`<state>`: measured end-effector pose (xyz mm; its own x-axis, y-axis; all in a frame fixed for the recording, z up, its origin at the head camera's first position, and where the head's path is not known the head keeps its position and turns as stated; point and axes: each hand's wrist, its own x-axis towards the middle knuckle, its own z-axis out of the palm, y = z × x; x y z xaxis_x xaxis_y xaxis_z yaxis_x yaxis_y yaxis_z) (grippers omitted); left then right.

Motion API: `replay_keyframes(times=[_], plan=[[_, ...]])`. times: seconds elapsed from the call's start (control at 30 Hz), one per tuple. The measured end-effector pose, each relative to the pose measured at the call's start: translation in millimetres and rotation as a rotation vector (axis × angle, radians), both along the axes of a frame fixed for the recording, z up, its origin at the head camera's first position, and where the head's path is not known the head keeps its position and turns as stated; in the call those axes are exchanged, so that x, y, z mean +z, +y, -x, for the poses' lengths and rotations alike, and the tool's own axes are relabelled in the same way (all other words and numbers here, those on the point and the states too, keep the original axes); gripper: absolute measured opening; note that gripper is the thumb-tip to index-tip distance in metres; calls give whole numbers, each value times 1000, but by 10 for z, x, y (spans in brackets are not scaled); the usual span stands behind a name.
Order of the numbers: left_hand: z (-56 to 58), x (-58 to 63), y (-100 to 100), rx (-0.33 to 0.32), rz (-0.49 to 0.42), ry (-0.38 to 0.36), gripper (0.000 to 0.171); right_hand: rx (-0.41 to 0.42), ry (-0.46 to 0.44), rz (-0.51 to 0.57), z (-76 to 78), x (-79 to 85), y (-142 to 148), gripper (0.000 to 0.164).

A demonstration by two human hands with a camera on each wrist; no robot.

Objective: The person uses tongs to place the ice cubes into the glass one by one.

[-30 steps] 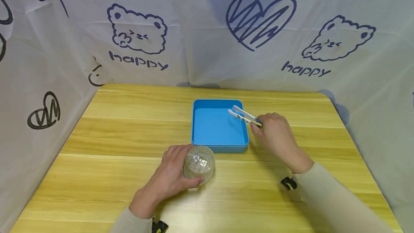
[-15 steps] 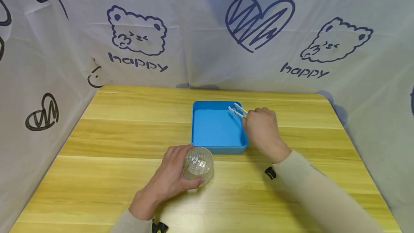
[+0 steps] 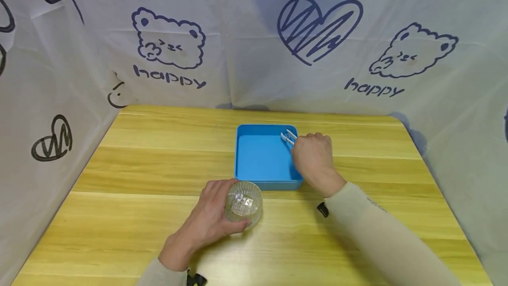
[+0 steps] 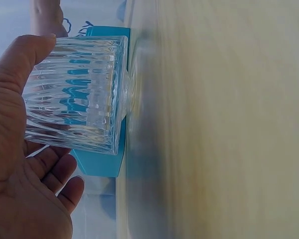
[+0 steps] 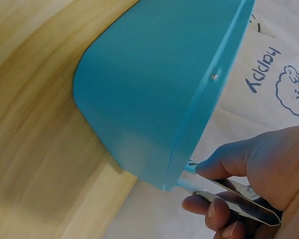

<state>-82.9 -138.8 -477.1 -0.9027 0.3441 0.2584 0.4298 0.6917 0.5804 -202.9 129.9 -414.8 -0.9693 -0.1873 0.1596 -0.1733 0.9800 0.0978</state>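
Note:
My left hand [image 3: 210,215] grips a clear ribbed glass [image 3: 244,206] from its left side, thumb at the front. In the left wrist view the glass [image 4: 74,99] stands upright with its base right at the table. Up at the right, my right hand [image 3: 315,158] holds small tongs [image 3: 288,138] between thumb and fingers. Their white tips reach over the back right corner of a square blue box [image 3: 262,158], slightly apart; I cannot tell whether anything is between them. The right wrist view shows the metal arms of the tongs [image 5: 245,197] beside the box wall [image 5: 134,89].
A wood-grain table [image 3: 151,175] lies under everything, with the blue box just behind the glass. White cloth with drawn bears and hearts [image 3: 246,56] hangs along its back and sides. A black strap end [image 3: 323,209] hangs below the right sleeve.
My right hand has moved left with the tongs, now overlapping the box's right edge, and the tongs show less of their length. The left hand and the glass have stayed in place.

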Motion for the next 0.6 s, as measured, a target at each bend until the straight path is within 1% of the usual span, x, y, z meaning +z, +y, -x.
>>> replay_keyframes(times=[0.2, 0.33, 0.43, 0.6], plan=[[-6, 8, -5, -3, 5, 5, 98, 1, -30, -25, -6, -6, -36, 32], [-8, 14, -5, -8, 4, 6, 97, -4, -56, -23, -7, -11, -35, 32], [-11, 19, -4, -7, 3, 1, 97, -6, -56, -18, -8, -18, -14, 34], [-14, 26, 7, -5, 5, -12, 98, 18, -43, -12, -9, -34, 36, 38]])
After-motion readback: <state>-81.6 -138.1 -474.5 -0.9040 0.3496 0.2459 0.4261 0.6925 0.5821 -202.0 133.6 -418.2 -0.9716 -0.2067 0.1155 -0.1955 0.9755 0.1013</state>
